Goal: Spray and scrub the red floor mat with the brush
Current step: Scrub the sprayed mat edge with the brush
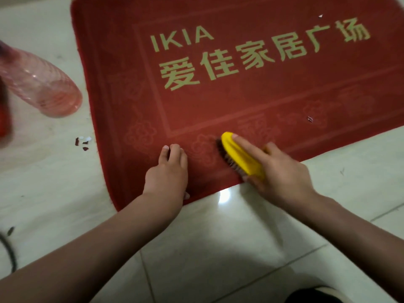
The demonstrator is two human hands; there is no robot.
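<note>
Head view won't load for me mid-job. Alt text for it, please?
The right hand grips a yellow brush, bristles on the near edge of the red floor mat; the left hand rests on the mat beside it. A pink bottle sits on the tiled floor left of the mat.

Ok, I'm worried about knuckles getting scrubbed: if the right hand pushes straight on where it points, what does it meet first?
Probably only bare red mat: the right hand aims the yellow brush up-left, seemingly passing beyond the left hand, toward the gold lettering.
</note>
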